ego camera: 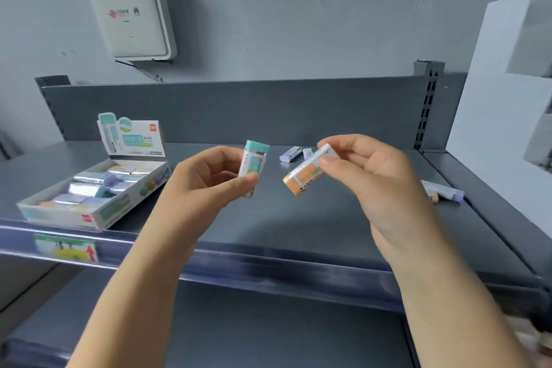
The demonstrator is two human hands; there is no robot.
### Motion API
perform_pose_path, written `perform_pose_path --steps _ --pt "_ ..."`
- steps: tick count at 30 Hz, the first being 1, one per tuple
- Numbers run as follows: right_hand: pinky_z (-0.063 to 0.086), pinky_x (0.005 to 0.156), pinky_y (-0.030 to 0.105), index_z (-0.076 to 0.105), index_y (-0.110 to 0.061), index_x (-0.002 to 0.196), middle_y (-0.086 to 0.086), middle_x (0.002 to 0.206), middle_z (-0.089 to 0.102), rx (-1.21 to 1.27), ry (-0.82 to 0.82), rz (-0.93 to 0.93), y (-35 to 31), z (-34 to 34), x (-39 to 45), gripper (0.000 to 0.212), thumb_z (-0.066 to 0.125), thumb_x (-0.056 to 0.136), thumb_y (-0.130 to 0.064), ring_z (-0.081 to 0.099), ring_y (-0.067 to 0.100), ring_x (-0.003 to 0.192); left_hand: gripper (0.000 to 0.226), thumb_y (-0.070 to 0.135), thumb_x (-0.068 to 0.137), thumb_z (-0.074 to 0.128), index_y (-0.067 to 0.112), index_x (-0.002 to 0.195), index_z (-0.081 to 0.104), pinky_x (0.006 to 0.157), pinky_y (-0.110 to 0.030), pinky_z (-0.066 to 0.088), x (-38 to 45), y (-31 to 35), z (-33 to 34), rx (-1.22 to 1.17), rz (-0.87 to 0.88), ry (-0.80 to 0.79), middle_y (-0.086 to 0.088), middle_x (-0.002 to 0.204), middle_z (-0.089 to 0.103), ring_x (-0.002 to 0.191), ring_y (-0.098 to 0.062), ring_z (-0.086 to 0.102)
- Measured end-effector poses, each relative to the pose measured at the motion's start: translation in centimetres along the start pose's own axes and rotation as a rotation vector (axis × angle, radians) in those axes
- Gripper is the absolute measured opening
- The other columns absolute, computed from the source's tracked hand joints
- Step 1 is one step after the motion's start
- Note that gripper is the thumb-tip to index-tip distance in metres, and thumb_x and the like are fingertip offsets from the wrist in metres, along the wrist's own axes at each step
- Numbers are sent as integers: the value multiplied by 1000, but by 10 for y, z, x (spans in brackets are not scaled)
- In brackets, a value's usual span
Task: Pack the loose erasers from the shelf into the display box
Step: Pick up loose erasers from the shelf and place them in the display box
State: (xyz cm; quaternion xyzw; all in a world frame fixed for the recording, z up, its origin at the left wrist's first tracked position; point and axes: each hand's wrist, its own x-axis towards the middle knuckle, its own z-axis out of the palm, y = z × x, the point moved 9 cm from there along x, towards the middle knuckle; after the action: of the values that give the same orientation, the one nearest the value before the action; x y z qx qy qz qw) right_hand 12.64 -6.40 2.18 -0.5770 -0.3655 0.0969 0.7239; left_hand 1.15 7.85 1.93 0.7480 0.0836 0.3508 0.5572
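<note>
The left hand (pixel 206 179) gripped a teal-capped eraser (pixel 254 169), thumb at its lower end and fingers behind it, so that it stood nearly upright with the teal end on top. The right hand (pixel 373 176) pinched an orange-ended eraser (pixel 309 172) between thumb and fingers; it tilted, orange end down and toward the left hand. The two erasers were near each other but apart, both raised above the grey metal shelf (pixel 298 218).

On the shelf behind the hands lay a purple eraser (pixel 290 154), with a small pale piece (pixel 307 153) just beside it that was too blurred to identify. Off to the right, near the shelf's side edge, lay another purple eraser (pixel 446 193), with a small orange-tipped item touching or just beside it; I could not tell which.

At the left end of the shelf sat the display box (pixel 98 215), its printed lid flap standing upright at the back. Wrapped erasers (pixel 86 188) in purple, teal and orange filled it in rows. A price label (pixel 65 246) sat in the strip along the shelf's front edge, below the box.

A white wall-mounted box (pixel 131 12) hung on the grey wall above the shelf's back panel, and a white panel (pixel 501 104) stood at the right.
</note>
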Motion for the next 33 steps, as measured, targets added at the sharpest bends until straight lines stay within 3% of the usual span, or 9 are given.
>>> perform_pose_path --steps 4,10,13,20,23,33 --pt "49 73 11 68 -16 86 -3 84 75 64 -3 19 11 40 -5 8 65 80 -11 67 6 81 12 16 67 64 27 71 69 48 -13 37 -13 -8 -44 -46 4 110 10 65 67 55 -1 56" --pt "36 49 2 65 -17 80 -15 60 65 136 10 81 27 105 -4 11 64 80 -6 55 -5 52 13 17 66 65 20 79 67 50 -11 40 -26 -13 -127 -52 -17 257 9 72 71 56 -2 56" --pt "36 48 2 64 -16 78 -15 56 65 143 20 90 30 132 0 13 64 80 -3 55 -4 49 18 8 68 69 13 85 66 50 -8 41 -28 -6 -158 -26 29 255 10 71 72 50 0 56" --pt "36 46 2 62 -13 75 -10 53 67 108 80 98 40 192 10 14 65 77 0 54 0 42 14 16 68 67 24 80 66 47 -12 41 -16 -28 -240 -7 23 244 10 67 70 48 -1 54" --pt "35 44 2 62 -11 75 -10 51 66 94 112 87 41 210 13 13 64 77 2 53 -1 41 23 13 64 73 23 83 66 48 -12 42 -9 -38 -264 -31 19 209 8 69 70 51 -2 56" --pt "33 40 2 57 -10 71 -11 45 63 23 175 98 43 244 27 17 62 79 4 53 -2 38 17 14 63 65 19 79 61 51 -14 45 18 -57 -301 -109 28 162 6 71 70 53 -6 56"
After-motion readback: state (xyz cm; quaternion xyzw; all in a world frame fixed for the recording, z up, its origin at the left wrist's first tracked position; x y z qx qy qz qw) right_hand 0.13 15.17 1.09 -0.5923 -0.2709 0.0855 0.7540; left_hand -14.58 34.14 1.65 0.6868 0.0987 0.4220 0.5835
